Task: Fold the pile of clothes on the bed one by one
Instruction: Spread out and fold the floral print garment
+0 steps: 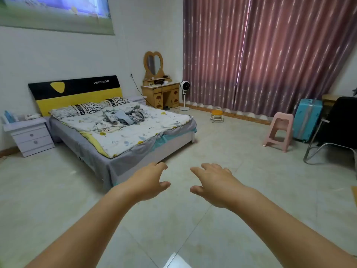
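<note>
A crumpled pile of clothes (123,116), grey, blue and patterned, lies on the bed (135,151) near the pillows, on a white floral quilt. The bed stands across the room, left of centre, with a black and yellow headboard. My left hand (148,180) and my right hand (212,182) are stretched out in front of me over the tiled floor, palms down, fingers apart, holding nothing. Both hands are well short of the bed and far from the clothes.
A white nightstand (31,136) stands left of the bed. A wooden dressing table (160,93) and a standing fan (184,95) are at the back wall. A pink stool (279,130), blue suitcase (307,120) and black chair (340,132) stand at the right. Tiled floor (222,142) lies between.
</note>
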`<state>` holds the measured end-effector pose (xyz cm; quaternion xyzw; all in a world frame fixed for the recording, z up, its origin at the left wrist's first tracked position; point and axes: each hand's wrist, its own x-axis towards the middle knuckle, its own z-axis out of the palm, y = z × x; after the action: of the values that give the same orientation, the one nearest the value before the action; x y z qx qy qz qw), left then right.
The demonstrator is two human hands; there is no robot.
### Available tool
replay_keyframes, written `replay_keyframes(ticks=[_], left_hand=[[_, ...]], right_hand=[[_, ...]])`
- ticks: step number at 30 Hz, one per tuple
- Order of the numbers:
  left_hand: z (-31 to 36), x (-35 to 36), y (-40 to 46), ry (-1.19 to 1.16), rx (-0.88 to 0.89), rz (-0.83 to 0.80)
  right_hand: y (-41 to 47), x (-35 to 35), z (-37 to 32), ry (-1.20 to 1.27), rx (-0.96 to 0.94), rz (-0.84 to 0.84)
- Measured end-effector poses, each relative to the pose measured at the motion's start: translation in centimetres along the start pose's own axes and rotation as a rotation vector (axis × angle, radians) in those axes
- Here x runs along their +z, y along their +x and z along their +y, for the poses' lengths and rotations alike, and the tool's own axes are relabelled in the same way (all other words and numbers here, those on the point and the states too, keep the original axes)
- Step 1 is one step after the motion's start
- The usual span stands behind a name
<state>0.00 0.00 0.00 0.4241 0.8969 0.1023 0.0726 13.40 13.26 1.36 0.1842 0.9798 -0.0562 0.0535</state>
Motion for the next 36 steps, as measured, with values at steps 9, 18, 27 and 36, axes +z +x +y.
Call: replay_keyframes(ticks=[9, 18, 27, 36], left_hand=[[0.4, 1.0, 8.6, -0.008, -0.043, -0.043], [-3.7, 0.0, 18.6, -0.022, -0.041, -0.034], [-8.4, -1.7, 28.4, 0.002, -0.038, -0.095], [-7.9, -1.2, 39.1, 0.019, -0.053, -0.106]], right_hand=[[8.0, -0.2, 5.1, -0.014, 0.01, -0.036], [18.3, -1.0, 6.2, -0.03, 0.023, -0.06], [29.0, -2.1, 7.3, 0.003, 0.039, -0.068], [38.4, -3.1, 13.5, 0.023, 0.013, -0.065]])
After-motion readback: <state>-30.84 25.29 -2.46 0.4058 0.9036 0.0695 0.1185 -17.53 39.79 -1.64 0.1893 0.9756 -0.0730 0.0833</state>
